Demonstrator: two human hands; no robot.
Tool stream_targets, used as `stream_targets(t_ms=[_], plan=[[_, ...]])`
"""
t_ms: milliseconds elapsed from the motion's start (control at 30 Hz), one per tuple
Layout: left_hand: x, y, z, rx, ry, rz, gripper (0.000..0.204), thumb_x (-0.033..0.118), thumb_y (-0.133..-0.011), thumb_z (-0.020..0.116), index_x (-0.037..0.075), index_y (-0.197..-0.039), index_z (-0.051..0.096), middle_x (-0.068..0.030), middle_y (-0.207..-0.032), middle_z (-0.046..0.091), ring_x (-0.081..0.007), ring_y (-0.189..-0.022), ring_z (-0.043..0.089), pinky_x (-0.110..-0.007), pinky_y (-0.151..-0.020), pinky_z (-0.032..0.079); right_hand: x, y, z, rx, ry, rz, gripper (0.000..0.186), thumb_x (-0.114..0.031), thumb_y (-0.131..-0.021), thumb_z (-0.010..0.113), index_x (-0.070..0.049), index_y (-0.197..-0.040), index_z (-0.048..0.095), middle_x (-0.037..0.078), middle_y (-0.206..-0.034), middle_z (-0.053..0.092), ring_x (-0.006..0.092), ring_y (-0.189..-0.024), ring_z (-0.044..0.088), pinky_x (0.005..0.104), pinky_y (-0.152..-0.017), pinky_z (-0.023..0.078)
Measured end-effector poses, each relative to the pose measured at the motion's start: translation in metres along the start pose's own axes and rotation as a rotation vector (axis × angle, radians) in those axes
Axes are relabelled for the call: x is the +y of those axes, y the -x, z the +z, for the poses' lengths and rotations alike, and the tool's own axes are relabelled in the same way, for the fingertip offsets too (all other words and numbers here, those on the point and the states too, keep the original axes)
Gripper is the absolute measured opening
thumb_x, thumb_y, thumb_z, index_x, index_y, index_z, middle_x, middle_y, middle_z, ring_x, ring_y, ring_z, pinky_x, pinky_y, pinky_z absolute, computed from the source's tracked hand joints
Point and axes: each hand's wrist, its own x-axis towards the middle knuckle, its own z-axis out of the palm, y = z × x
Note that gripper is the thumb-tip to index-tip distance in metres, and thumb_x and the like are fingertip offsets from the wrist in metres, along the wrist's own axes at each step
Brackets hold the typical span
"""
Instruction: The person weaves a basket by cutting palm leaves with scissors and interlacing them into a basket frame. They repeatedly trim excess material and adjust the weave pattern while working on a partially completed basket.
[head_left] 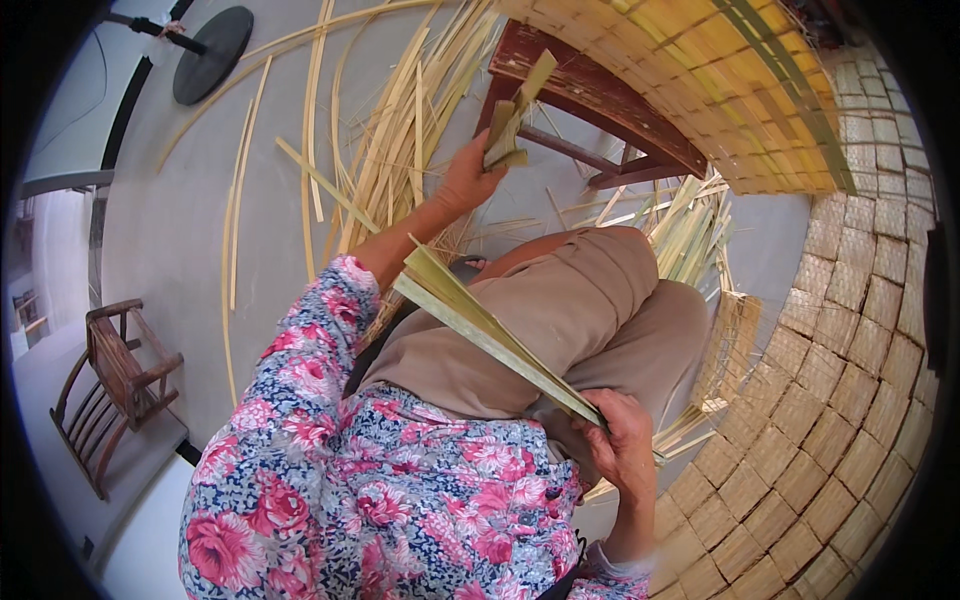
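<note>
My left hand [468, 178] reaches forward past my knees, its fingers closed around a short bunch of flat green-brown bamboo strips [522, 98] that stick up and fan apart. Low on the right, my right hand [622, 432] grips the near end of some long green bamboo strips [480, 325]. These slant up to the left across my lap, and their far ends spread apart near my left forearm. Part of the right-hand fingers is hidden behind the hand.
Loose pale bamboo strips [390, 150] lie heaped on the grey floor, with more strips [690, 235] beyond my knees. A dark red wooden stool [600, 85] stands ahead beside a yellow woven panel [700, 90]. Stacked woven pieces [800, 430] line the right; a small wooden chair [125, 365] is at left.
</note>
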Motion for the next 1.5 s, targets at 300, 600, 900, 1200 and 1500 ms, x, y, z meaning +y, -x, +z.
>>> stream_targets(t_ms=[300,600,900,1200,1500], plan=[[0.159,-0.038,-0.082,-0.620,-0.619,0.257,0.037,0.003,-0.081,0.064,0.005,-0.116,0.054,-0.0210,-0.092,0.066,-0.0430,-0.091,0.063,-0.048,-0.077,0.050,0.004,0.017,0.042,-0.101,-0.083,-0.065,0.031,-0.003,-0.078,0.060,-0.006,-0.109,0.057,0.020,-0.092,0.063,0.0435,-0.086,0.061,0.0483,-0.073,0.049],[0.273,0.015,0.061,-0.903,-1.000,0.618,0.029,0.007,-0.078,0.066,0.005,-0.105,0.055,-0.0196,-0.082,0.065,-0.0431,-0.082,0.065,-0.052,-0.068,0.049,0.038,-0.037,0.078,0.328,0.396,-0.308,0.034,-0.011,-0.082,0.064,-0.004,-0.114,0.057,0.016,-0.100,0.064,0.0366,-0.098,0.061,0.0449,-0.079,0.047],[0.198,0.081,0.144,-0.938,-0.994,0.599,0.027,0.007,-0.079,0.064,0.004,-0.104,0.053,-0.0191,-0.087,0.067,-0.0426,-0.082,0.067,-0.053,-0.066,0.052,0.035,-0.003,0.095,0.493,0.038,-0.396,0.046,-0.020,-0.086,0.070,0.001,-0.125,0.057,0.025,-0.117,0.060,0.0414,-0.109,0.059,0.0465,-0.093,0.048],[0.181,0.088,0.146,-0.747,-1.014,0.759,0.022,0.007,-0.086,0.055,0.006,-0.109,0.052,-0.0134,-0.095,0.061,-0.0347,-0.091,0.065,-0.048,-0.074,0.051,0.131,0.071,-0.004,1.184,0.142,0.045,0.029,-0.014,-0.092,0.063,-0.003,-0.120,0.064,0.014,-0.108,0.068,0.0286,-0.099,0.066,0.0361,-0.091,0.051],[0.162,0.096,0.133,-0.598,-1.002,0.894,0.027,0.012,-0.083,0.059,0.009,-0.109,0.053,-0.0086,-0.097,0.058,-0.0263,-0.094,0.061,-0.041,-0.079,0.048,0.208,0.040,-0.022,0.521,-0.540,0.181,0.027,-0.022,-0.099,0.059,-0.002,-0.115,0.067,-0.001,-0.082,0.061,0.0085,-0.073,0.055,0.0244,-0.064,0.045]])
